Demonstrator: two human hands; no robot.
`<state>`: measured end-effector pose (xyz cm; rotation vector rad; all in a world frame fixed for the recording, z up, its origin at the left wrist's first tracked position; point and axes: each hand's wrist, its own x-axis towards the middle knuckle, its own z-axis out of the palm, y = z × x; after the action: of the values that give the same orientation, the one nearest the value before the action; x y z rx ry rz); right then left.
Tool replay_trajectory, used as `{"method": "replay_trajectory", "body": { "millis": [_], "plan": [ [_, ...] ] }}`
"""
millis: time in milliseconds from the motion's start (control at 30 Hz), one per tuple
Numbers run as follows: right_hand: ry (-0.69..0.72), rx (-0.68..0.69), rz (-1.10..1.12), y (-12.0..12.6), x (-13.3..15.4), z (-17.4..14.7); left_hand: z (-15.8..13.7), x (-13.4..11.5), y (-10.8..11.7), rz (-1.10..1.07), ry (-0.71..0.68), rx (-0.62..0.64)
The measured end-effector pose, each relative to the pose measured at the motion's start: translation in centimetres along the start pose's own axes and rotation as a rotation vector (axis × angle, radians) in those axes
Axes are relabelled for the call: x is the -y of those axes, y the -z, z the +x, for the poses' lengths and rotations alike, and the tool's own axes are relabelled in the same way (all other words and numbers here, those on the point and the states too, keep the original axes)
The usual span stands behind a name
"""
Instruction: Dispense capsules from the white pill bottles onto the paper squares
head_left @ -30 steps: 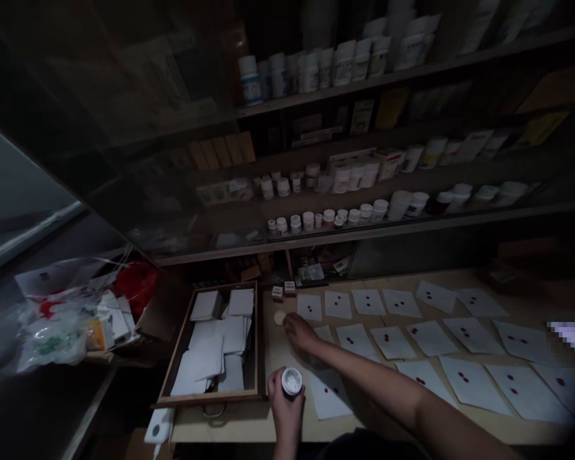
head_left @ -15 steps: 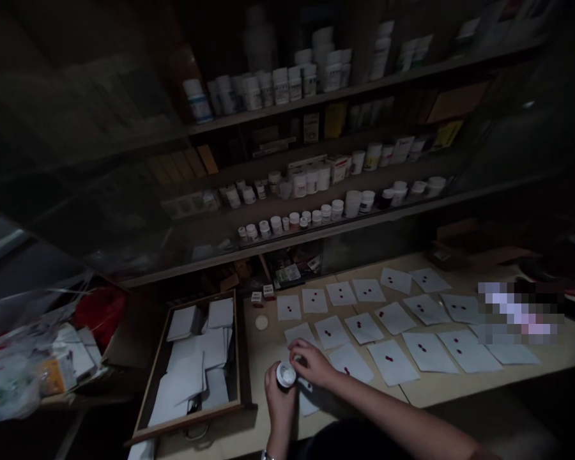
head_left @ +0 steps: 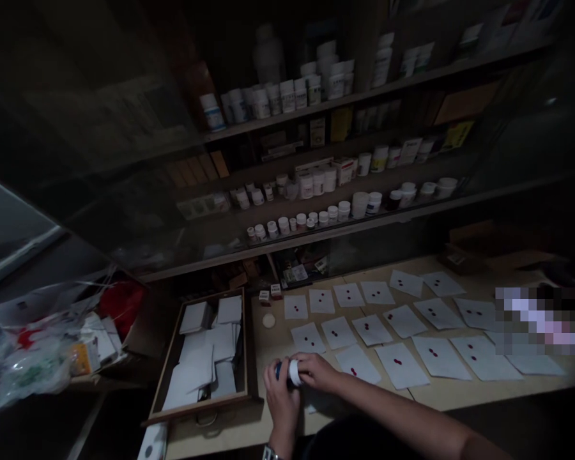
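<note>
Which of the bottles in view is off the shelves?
The tilted blue-and-white bottle, gripped by the left hand, with the right hand at its white end; the other bottles stand on shelves.

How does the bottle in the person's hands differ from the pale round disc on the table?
The bottle is gripped in the left hand, with the right hand at its white end; the disc lies untouched on the table. The bottle is tipped sideways, while the disc lies flat. The bottle shows dark blue and white; the disc is plain and pale. Both look rounded.

Drawer (head_left: 206,407) and papers (head_left: 405,322) (gap between)
</note>
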<state>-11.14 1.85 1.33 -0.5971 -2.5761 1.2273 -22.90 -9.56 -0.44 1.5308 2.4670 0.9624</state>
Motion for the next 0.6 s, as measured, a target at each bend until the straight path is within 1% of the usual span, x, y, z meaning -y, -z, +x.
{"method": "replay_trajectory", "body": {
  "millis": [67,133,167,233,300,367,433,533,600],
  "plan": [
    [-0.075,-0.091,0.167,-0.3,-0.4,-0.2,0.3,-0.2,-0.2,0.002,0.025,-0.017],
    [-0.222,-0.242,0.374,-0.6,-0.7,0.0,0.9,-0.6,-0.2,0.02,0.076,-0.028],
    [-0.314,-0.315,0.489,-0.8,-0.8,0.4,1.2,-0.9,-0.2,0.033,0.088,-0.008],
    [-0.498,-0.412,0.75,-1.1,-0.9,1.4,1.9,-1.7,-0.1,0.059,0.09,0.045],
    [-0.609,-0.476,1.034,-1.3,-0.8,2.6,2.6,-2.7,0.0,0.078,0.053,0.117],
    [-0.621,-0.544,1.283,-1.4,-0.7,3.5,3.2,-3.8,0.2,0.103,0.013,0.161],
    [-0.584,-0.627,1.433,-1.4,-0.7,4.1,3.8,-4.6,0.5,0.129,-0.019,0.178],
    [-0.548,-0.714,1.505,-1.3,-0.6,4.1,4.2,-5.4,0.7,0.16,-0.036,0.19],
    [-0.546,-0.747,1.524,-1.4,-0.7,3.8,4.2,-5.6,0.6,0.181,-0.034,0.194]
  ]
}}
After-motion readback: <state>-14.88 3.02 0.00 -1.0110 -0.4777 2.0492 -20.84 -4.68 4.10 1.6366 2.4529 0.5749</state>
